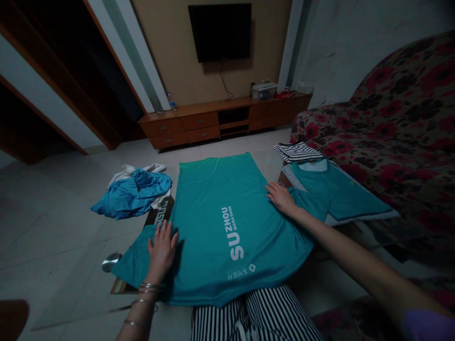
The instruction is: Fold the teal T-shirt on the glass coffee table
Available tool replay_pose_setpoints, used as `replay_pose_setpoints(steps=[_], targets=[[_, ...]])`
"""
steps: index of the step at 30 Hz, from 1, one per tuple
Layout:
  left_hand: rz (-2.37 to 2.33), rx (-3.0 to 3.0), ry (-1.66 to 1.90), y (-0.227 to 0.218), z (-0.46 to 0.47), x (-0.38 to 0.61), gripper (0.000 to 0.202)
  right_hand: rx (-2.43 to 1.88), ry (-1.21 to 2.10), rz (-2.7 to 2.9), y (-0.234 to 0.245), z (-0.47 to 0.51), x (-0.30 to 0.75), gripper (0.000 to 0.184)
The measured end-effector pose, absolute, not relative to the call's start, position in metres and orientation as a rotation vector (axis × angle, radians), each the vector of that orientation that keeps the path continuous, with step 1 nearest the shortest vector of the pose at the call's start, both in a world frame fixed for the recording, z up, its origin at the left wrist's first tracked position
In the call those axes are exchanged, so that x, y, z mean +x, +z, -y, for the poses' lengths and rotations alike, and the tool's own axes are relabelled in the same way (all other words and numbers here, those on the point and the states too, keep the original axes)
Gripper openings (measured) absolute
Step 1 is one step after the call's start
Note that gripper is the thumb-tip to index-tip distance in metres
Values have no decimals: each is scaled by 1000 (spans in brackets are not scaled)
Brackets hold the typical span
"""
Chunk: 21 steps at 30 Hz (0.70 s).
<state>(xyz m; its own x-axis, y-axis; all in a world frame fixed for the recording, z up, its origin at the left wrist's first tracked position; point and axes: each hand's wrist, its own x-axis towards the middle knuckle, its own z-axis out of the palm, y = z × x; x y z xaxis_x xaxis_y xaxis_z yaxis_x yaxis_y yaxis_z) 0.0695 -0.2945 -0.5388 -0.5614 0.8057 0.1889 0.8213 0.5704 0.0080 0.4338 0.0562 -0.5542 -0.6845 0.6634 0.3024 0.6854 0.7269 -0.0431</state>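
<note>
Status, left to right. Dark brown blob [13,319] at bottom-left corner, cut off by the frame, can't ID it. Silver disc [111,262] on the floor, just past the shirt's left flap; too dim to say what it is.

Blue garment [131,194] lies bunched on the floor, not folded, with white cloth [137,173] tangled behind it. Cardboard [159,211] shows at the edge of the teal shirt [220,227], so the shirt seems to lie on a flattened carton. Extent unknown, mostly covered.

Left hand [161,251] is flat and open, fingers spread, palm down on the shirt's near left side. No grip. Bangles [149,287] on that wrist.

Teal shirt is spread out flat, print face up, no fold across the body yet. Side flaps look like sleeves, both out. Neck unclear: dotted panel at far end, hem or collar hard to call.

Right hand [280,199] also open and flat, on the shirt's far right edge, not pinching anything.

Right of that, second teal shirt [337,189] lies flat on a pale board [359,219], looks partly folded, its layers hard to read. Striped cloth [296,151] sits as a neat stack beyond it, against the floral sofa [391,142].

Person's striped trousers [256,315] block the shirt's near edge. Low light throughout; right arm cuts across the lower right.
</note>
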Motion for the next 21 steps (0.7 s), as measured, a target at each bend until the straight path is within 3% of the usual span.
replay_pose_setpoints(steps=[7,21], targets=[[2545,-1509,35,-551,286,81,58,-1068,39,2629,-600,-44,435,51],[2523,-1508,11,-556,305,77,58,-1124,-39,2583,-603,-26,453,49]])
